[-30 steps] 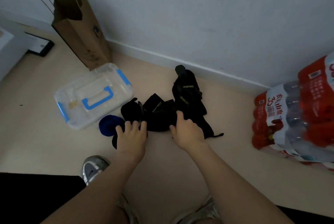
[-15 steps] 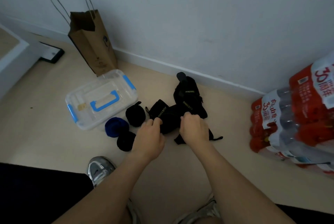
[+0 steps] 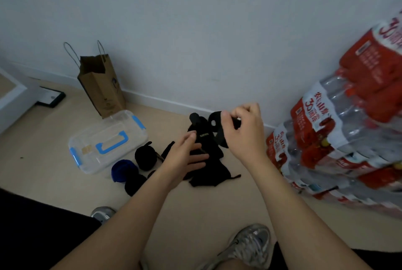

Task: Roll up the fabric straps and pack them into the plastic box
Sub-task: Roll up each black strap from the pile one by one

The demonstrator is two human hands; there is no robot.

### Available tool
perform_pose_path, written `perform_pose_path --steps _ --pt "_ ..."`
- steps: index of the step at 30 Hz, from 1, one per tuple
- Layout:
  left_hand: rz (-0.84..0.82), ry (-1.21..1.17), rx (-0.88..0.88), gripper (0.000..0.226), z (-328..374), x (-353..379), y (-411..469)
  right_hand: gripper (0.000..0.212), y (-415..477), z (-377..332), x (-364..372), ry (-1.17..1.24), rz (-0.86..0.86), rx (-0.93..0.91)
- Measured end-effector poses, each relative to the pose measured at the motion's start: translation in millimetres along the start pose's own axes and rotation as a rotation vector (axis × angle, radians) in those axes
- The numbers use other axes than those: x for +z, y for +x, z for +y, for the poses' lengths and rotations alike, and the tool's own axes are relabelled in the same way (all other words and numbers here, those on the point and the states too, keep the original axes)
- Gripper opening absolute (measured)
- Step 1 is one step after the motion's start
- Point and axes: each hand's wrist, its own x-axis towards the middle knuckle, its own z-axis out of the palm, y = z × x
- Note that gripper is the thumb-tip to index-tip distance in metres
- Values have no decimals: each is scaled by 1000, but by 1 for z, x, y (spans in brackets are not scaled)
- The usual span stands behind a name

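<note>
- Pinching firmly, right hand (image 3: 242,127) clamps thumb and curled fingers on the raised end of a black strap (image 3: 216,122); left hand (image 3: 187,157) is flat, fingers straight, over the loose pile (image 3: 206,175).
- Far left: plastic box (image 3: 108,139), clear and rigid, with blue handle and latches. Its lid is on, so it needs opening before packing.
- Just beside it: blue roll (image 3: 123,170) and two black rolls (image 3: 145,157), soft plump cylinders, all outside the box.
- Centre: the strap is limp and woven. I'd draw it clear of the tangle, keep it flat and taut, and start tight with edges aligned.
- Far right: glossy shrink-wrapped bottle packs (image 3: 348,130).
</note>
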Motion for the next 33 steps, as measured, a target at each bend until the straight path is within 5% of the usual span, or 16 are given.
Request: perform_pose_path --steps 3,8,11,15,18,23,28,33 --pt "-41 -42 -53 52 16 11 -13 42 -4 -3 -18 -5 -82 13" --pt "-177 170 -393 74 10 10 -47 32 -60 4 -12 68 -322 192" --pt "-24 -55 -305 51 -15 7 -55 17 -104 12 -1 354 -604 485" --pt "151 -242 -142 27 -36 -13 -57 26 -156 31 8 316 -921 748" --pt "220 -128 -98 19 -44 -25 -54 3 -174 44 21 296 -961 833" --pt "245 -162 -59 23 -43 -37 -36 13 -184 63 43 223 -1008 837" --pt "367 -185 -51 23 -41 -42 -3 17 -176 86 62 -35 -965 653" --pt "438 132 -77 21 -52 -52 25 30 -153 112 79 -95 -865 661"
